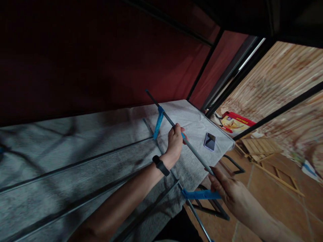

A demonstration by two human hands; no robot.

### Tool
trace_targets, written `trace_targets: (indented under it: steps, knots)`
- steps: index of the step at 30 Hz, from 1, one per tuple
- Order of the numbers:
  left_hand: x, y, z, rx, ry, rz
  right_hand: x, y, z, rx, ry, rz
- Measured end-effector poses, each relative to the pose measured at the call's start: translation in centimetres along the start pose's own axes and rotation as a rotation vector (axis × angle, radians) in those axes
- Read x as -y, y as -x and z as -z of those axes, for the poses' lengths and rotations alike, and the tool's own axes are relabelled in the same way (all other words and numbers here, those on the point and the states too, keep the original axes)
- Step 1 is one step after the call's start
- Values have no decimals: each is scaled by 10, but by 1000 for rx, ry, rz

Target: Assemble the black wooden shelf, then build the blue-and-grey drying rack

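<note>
A grey metal tube (195, 152) runs diagonally across the middle of the view, its far end raised over the cloth. My left hand (175, 143), with a black watch on the wrist, is wrapped round its middle beside a blue sleeve. Lower down, my right hand (225, 188) grips the same tube near its closer end. A blue plastic bracket (158, 123) joins the tube's far part to the frame of metal rods (161, 148) below. Another blue bracket (202, 194) reaches from the lower rod towards my right hand, which covers its end.
The frame lies on a surface covered with a grey cloth (101, 134). A smartphone (210, 141) rests near the right edge. Beyond are a red and yellow box (236, 122), a wooden folding item (263, 149) on the tiled floor, and dark metal posts (205, 69).
</note>
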State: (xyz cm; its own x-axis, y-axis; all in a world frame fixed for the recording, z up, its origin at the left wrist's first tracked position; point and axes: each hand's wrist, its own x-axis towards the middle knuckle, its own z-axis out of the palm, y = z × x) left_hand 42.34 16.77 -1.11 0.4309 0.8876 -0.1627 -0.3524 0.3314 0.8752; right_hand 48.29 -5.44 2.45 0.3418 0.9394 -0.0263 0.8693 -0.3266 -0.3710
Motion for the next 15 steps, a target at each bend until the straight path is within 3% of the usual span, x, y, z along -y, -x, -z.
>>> trace_targets:
  steps: [6, 15]
  knots:
    - [5, -1, -4, -33, -17, -23, -3, -4, 2, -89, 33, 123]
    - [5, -2, -9, -75, -26, -17, -3, -4, 0, -79, 84, 78]
